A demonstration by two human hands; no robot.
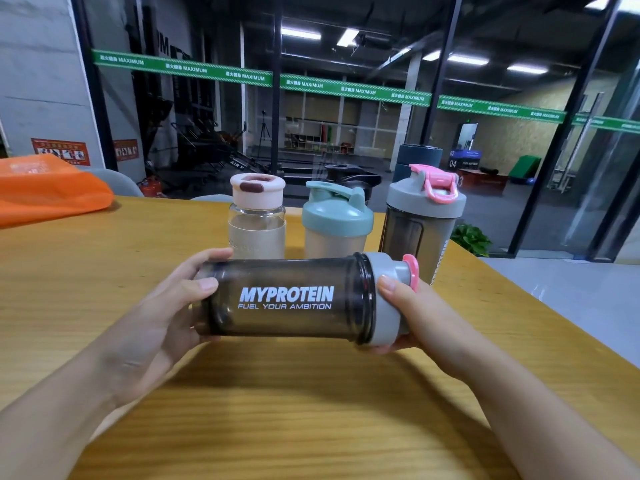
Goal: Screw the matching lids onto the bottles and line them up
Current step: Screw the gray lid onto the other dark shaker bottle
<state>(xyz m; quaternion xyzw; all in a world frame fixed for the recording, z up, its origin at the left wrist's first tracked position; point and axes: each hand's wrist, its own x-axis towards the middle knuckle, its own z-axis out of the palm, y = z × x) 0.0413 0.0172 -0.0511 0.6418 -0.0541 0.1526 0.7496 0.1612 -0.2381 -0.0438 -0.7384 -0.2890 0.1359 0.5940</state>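
Observation:
A smoky dark shaker bottle (287,299) marked MYPROTEIN lies sideways in the air above the wooden table (311,410). My left hand (166,306) grips its base end. My right hand (412,313) grips its grey lid (386,271) with a pink cap, seated on the bottle's mouth. Behind stand three upright capped bottles in a row: a clear one with a pale pink lid (257,216), a beige one with a teal lid (337,220), and a second dark shaker with a grey-and-pink lid (420,216).
A black lidded bottle (349,176) and a dark blue bottle (419,157) stand behind the row at the far table edge. An orange bag (48,192) lies at the far left. The table's right edge runs diagonally, with floor and a plant (471,239) beyond.

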